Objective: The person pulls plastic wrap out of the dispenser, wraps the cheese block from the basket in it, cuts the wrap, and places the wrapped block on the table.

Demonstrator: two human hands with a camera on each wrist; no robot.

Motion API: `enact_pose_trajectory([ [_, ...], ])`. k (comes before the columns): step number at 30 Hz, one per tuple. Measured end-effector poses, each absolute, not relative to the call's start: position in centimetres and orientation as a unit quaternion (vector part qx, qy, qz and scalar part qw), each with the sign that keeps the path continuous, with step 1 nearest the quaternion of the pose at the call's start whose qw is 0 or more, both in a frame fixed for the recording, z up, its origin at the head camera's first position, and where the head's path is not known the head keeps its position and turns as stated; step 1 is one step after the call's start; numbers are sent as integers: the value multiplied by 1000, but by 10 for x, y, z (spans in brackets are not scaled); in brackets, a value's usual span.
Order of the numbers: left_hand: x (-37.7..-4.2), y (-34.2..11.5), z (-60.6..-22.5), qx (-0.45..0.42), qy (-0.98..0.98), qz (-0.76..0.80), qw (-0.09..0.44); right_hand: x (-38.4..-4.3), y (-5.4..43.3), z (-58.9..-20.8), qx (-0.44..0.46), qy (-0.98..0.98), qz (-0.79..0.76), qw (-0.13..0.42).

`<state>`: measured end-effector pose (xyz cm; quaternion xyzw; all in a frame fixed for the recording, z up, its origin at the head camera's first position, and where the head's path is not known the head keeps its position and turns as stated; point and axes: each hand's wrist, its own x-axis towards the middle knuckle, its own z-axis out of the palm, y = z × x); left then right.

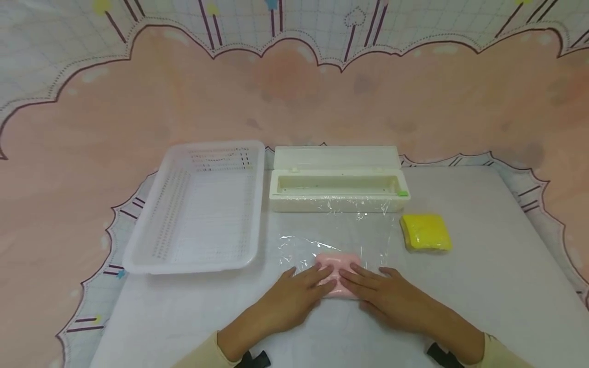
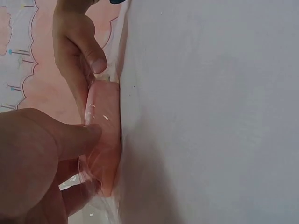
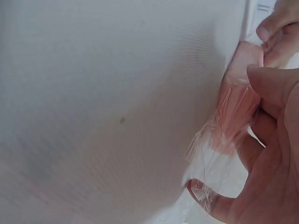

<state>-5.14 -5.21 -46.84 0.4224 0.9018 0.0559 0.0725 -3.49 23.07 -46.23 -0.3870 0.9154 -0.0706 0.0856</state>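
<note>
A soft-looking pink block (image 1: pixel 339 260) lies on the white surface, covered by clear plastic film (image 1: pixel 336 230). On its left part rests my left hand (image 1: pixel 296 299), fingers extended over the top. My right hand (image 1: pixel 391 296) touches the right part with spread, fairly straight fingers. In the left wrist view, the left thumb presses the near side of the pink block (image 2: pixel 103 112) through shiny film. The right wrist view has the right thumb against the pink block (image 3: pixel 236 98), while one finger touches loose, wrinkled film (image 3: pixel 205 149) beside it.
Behind the block stands a white film dispenser box (image 1: pixel 340 205), lid raised, with a green piece (image 1: pixel 402 193) at its right end. A white perforated basket (image 1: pixel 193 268) is at left. To the right lies a yellow block (image 1: pixel 425 232) in shiny film.
</note>
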Motion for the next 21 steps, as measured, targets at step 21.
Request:
enact_pose_trajectory([
  [21, -60, -54, -465, 438, 888, 135, -32, -39, 235, -465, -436, 894, -100, -18],
])
